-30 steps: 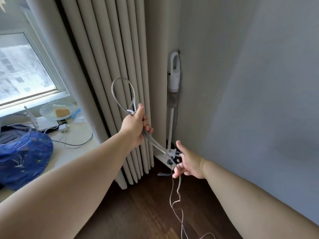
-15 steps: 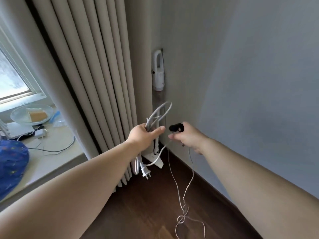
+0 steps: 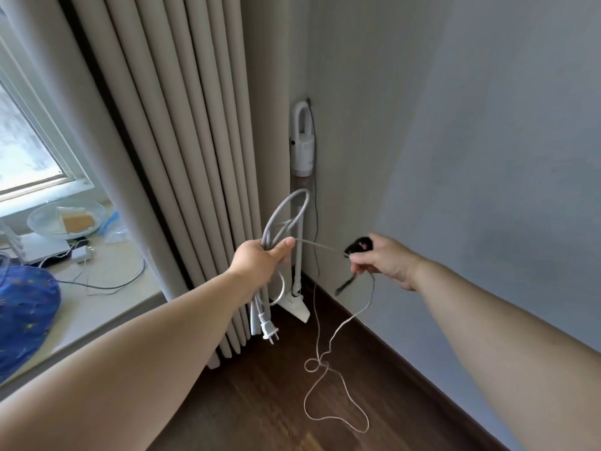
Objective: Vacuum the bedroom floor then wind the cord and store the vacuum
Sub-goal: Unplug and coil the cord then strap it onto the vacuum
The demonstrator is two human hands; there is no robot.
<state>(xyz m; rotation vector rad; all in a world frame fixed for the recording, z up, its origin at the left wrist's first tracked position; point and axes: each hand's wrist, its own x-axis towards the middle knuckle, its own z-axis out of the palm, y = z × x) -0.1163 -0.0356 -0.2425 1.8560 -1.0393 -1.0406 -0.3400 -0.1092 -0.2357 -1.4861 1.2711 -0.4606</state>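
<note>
A white stick vacuum (image 3: 302,151) stands upright in the room corner, its floor head (image 3: 297,306) on the dark wood floor. My left hand (image 3: 260,258) grips a bundle of looped grey cord (image 3: 286,216); the white plug (image 3: 269,330) dangles below the hand. My right hand (image 3: 383,258) holds a small black piece (image 3: 359,245) with a black strap end hanging down. A thin strand of cord runs taut between the two hands, and more of it trails from the right hand in loose curls on the floor (image 3: 328,385).
Pleated beige curtains (image 3: 182,141) hang left of the vacuum. A window ledge (image 3: 107,288) at left carries a glass dish, a charger, cables and a blue bag (image 3: 22,314). The grey wall (image 3: 471,141) closes the right side.
My right hand rose from near the vacuum's floor head and moved right, away from the left hand. The cord loop has dropped from above my left hand to a tighter bundle with the plug hanging.
</note>
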